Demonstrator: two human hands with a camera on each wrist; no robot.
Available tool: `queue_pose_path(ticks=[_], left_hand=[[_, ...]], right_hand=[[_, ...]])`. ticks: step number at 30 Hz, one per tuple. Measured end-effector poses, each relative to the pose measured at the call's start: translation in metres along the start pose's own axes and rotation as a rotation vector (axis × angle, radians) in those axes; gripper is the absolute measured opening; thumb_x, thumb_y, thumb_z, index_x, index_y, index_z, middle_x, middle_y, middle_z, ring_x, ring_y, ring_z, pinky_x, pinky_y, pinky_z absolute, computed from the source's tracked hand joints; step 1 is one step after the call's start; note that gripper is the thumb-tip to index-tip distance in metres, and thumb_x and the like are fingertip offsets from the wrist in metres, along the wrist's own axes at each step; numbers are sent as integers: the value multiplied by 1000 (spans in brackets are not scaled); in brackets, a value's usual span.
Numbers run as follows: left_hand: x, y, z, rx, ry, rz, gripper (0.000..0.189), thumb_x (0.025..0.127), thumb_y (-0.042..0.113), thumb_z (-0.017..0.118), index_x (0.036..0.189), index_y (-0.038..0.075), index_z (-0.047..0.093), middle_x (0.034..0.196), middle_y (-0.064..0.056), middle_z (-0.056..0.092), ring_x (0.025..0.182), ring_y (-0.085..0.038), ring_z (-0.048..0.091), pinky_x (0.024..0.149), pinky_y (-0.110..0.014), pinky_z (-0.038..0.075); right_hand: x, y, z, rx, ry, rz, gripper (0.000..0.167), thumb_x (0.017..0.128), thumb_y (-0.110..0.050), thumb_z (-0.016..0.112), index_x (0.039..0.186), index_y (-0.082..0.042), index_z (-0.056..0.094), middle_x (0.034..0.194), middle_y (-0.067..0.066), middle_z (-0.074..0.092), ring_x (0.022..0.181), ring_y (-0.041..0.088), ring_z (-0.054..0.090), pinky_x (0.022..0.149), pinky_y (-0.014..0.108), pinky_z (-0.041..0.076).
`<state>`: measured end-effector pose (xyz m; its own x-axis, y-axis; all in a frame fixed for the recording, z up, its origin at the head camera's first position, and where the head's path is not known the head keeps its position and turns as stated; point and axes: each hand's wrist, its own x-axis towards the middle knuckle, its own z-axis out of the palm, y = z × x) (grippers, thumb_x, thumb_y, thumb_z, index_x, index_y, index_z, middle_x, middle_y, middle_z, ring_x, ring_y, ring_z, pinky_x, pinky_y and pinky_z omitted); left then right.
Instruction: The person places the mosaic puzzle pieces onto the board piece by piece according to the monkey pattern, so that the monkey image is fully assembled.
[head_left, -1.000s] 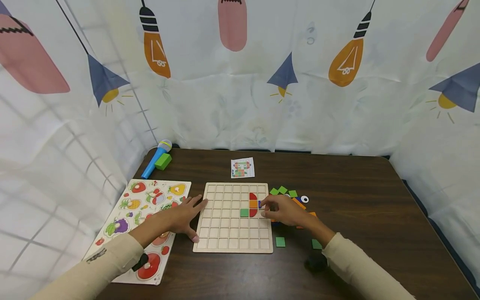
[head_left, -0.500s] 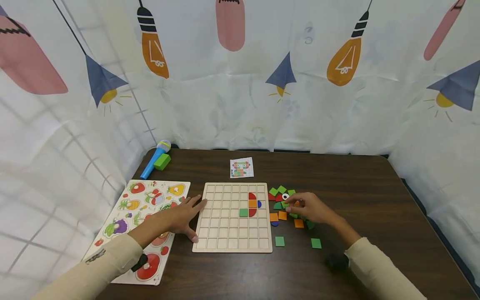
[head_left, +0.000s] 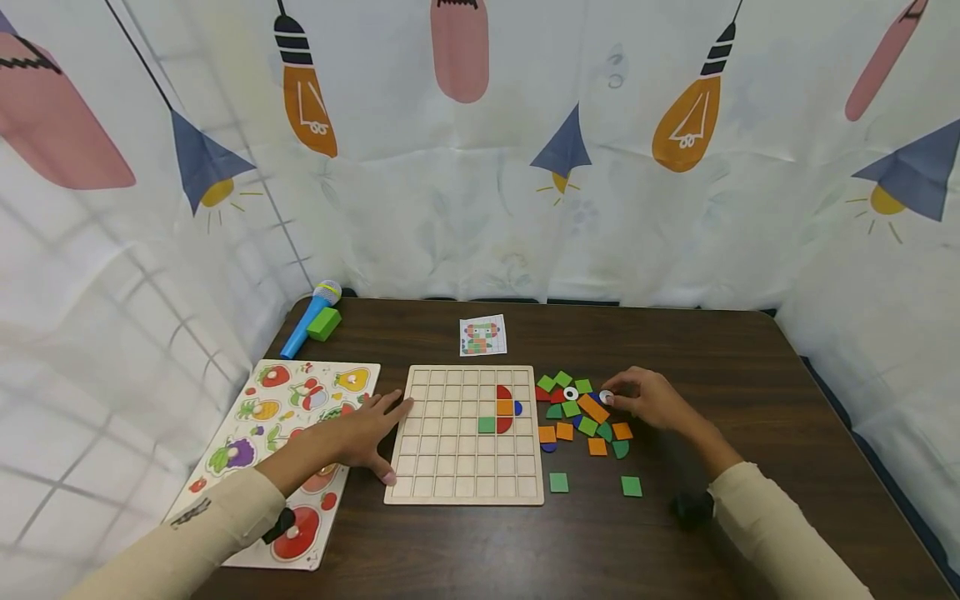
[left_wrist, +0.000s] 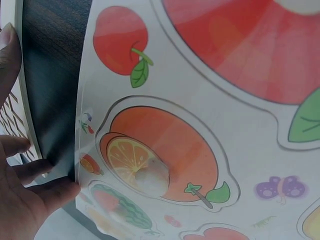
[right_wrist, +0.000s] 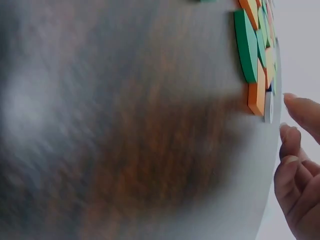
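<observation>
A white cloth [head_left: 420, 208] printed with hanging lamps and light bulbs surrounds the far side and both ends of a dark wood-grain table [head_left: 750, 375]. On the table's left lies a white fruit puzzle board [head_left: 333, 368], slightly angled, and beside it, with a narrow gap, a pale wooden grid board [head_left: 450, 450]. The person's left hand [head_left: 366, 433] is spread, thumb well apart from the fingers, its tips at the grid board's left edge. The right hand [head_left: 648, 397] reaches to the far right of the loose pieces, fingers bent, tips at a white ring piece; whether they pinch it I cannot tell, as the right wrist view shows them just beside it. A blue toy microphone [head_left: 306, 325] lies at the far left corner, a green block [head_left: 325, 324] against it. A small pattern card [head_left: 483, 336] lies beyond the grid board. In the grid, an orange square [head_left: 505, 407] sits between two red half-circles [head_left: 505, 425], with a green square [head_left: 487, 425] at lower left and a blue half-circle [head_left: 518, 408] on its right. Right of the grid board lie scattered green, orange, red and blue pieces [head_left: 588, 426], and among them the white ring piece [head_left: 606, 397] at the right hand's fingertips.
</observation>
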<state>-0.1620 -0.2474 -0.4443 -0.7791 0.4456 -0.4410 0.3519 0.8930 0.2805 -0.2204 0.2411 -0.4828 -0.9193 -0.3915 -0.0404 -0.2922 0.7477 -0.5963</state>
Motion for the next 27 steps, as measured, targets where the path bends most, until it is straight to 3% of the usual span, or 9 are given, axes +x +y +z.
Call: queue_pose_path(ticks=[7,14,21,27], left_hand=[[0,-1,1,-1,0,-3,119,71,54,85,160,7,22,164,-26,16,148,-55,18,107,-68,36],[2,-3,2,-10,-8,-16,120,70,54,86,160,8,21,165,-25,15,148,-55,16,107,-67,37],[2,-2,1,-10,-10,-19,120,70,53,86,160,8,21,165,-25,14,149,-55,16,107,-67,37],[1,0,0,-13,-16,-27,119,71,52,87,160,8,21,165,-25,15,149,-54,16,107,-67,36]], right_hand=[[7,5,-5,-24,-81,1,29,95,-19,71,122,-12,74,112,11,64,77,16,54,66,28,50],[10,8,-4,-76,-87,-50,26,94,-21,72,118,-12,76,110,9,65,91,18,57,78,36,48],[12,9,-2,-70,-85,-40,18,93,-24,73,107,-13,73,108,7,65,93,22,59,83,47,51],[14,8,-1,-43,-127,-18,15,94,-24,72,103,-15,64,99,3,64,85,18,57,76,37,51]])
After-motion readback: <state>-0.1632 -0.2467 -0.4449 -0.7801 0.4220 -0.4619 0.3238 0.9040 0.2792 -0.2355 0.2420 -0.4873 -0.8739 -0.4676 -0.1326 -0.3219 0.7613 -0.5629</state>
